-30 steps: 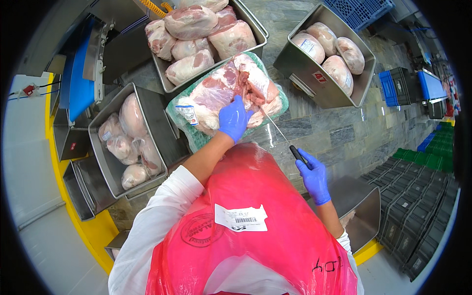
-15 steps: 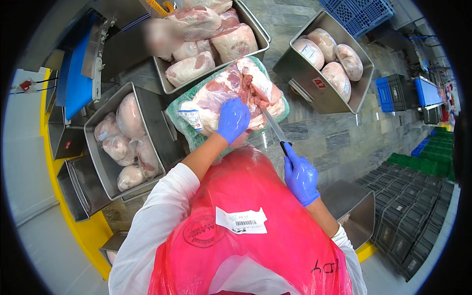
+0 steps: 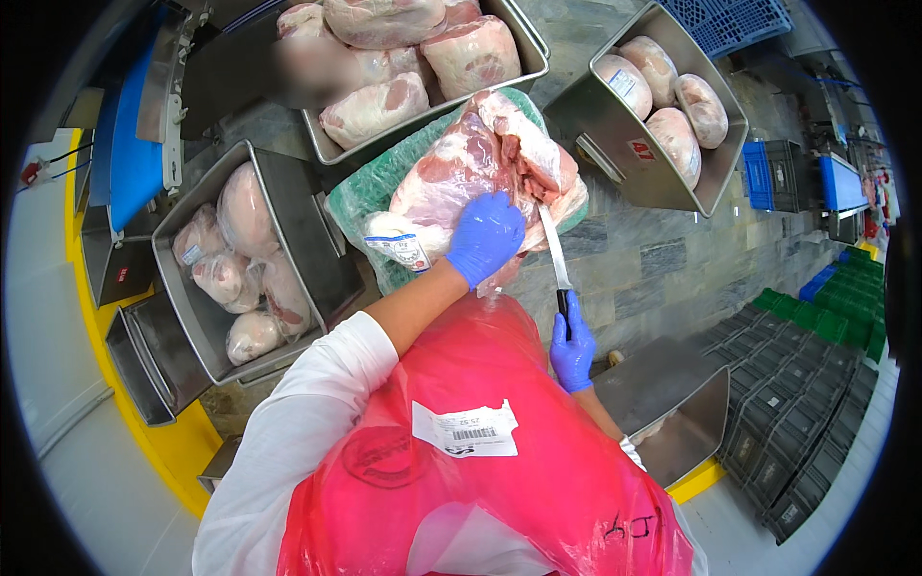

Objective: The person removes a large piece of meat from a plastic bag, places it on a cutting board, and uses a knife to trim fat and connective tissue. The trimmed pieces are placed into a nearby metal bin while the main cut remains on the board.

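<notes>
A large raw meat joint (image 3: 480, 163) lies on a green cutting board (image 3: 370, 192) in front of me. My left hand (image 3: 485, 235), in a blue glove, presses down on the near side of the joint. A black-handled knife (image 3: 554, 252) is gripped by my right hand (image 3: 573, 350), also blue-gloved. Its blade points away from me, and the tip meets the joint's right edge. A red plastic apron (image 3: 480, 451) with a white label covers my front.
Steel tubs of meat stand around the board: one at the left (image 3: 288, 192), one at the back (image 3: 523, 67), one at the right (image 3: 615, 163). An empty steel tub (image 3: 672, 403) sits low right. Blue and green crates (image 3: 816, 317) are stacked at the right.
My right hand has brought the knife from beside me up to the meat's right edge. My left hand stays on the joint.
</notes>
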Available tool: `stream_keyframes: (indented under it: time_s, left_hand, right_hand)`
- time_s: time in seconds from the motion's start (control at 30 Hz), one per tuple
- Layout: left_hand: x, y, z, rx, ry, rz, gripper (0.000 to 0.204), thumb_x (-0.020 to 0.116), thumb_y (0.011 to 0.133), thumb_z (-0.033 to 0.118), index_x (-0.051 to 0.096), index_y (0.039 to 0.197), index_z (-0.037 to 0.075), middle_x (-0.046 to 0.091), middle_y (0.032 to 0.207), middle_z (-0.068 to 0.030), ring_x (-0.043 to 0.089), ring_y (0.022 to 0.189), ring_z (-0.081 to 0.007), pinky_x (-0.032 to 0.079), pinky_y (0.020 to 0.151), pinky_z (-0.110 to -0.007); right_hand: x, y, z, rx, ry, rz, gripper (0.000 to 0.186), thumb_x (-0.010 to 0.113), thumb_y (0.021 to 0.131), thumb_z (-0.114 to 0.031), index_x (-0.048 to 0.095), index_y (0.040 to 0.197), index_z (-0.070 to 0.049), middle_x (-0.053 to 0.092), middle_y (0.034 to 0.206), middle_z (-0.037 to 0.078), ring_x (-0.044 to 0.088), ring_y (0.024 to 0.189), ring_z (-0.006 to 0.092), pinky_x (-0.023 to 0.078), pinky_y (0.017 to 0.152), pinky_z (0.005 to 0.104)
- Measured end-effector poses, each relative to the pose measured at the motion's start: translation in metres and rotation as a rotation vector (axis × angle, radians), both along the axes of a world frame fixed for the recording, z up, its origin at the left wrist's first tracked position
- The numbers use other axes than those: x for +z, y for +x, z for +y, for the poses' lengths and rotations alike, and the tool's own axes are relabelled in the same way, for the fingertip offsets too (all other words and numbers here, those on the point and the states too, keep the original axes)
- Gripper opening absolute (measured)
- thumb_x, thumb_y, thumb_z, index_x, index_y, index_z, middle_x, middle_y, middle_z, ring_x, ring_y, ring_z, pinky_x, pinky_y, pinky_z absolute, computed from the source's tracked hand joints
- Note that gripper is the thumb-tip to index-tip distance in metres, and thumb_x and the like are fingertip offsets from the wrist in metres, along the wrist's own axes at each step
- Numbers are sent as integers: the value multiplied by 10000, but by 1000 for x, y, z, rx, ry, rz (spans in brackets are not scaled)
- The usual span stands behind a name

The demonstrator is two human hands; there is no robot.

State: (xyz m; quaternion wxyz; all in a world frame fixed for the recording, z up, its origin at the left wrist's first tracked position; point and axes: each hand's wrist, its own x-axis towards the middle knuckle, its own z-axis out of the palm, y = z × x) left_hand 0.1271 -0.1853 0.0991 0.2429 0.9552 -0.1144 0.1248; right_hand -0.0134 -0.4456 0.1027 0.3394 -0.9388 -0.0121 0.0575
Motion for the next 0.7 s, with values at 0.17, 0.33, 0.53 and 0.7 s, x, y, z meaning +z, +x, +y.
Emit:
stream_keyframes:
  time_s: [0.17, 0.33, 0.53, 0.7]
  left_hand:
    - [1, 1, 4, 56, -102, -32, 202, 694, 907, 174, 599, 774, 56, 565, 849, -161, 591, 822, -367, 507, 735, -497]
    - [0, 3, 7, 132, -401, -68, 199, 686, 935, 135, 588, 793, 36, 562, 849, -145, 583, 805, -372, 494, 718, -480]
    - [12, 17, 17, 366, -775, 421, 293, 724, 950, 279, 681, 911, -8, 678, 843, -157, 660, 797, -386, 542, 743, -433]
    - [43, 42, 11, 168, -179, 663, 498, 737, 885, 483, 749, 1021, 4, 760, 1006, -243, 740, 927, -428, 582, 826, -504]
  right_hand:
    - [-49, -9, 23, -72, 248, -23, 510, 573, 1068, -100, 491, 1566, -32, 626, 1470, 232, 658, 1305, 284, 521, 1044, 379]
    - [-43, -7, 31, -133, 360, 20, 493, 593, 1059, -96, 524, 1544, -35, 619, 1489, 211, 642, 1327, 267, 508, 1064, 375]
    - [-10, 4, -4, -280, 696, 415, 479, 618, 1071, -147, 557, 1540, -71, 698, 968, 53, 637, 780, 123, 506, 663, 282]
    - [69, 17, -15, -370, 802, 620, 478, 615, 1088, -216, 556, 1555, -134, 490, 705, -55, 364, 562, 27, 296, 482, 223]
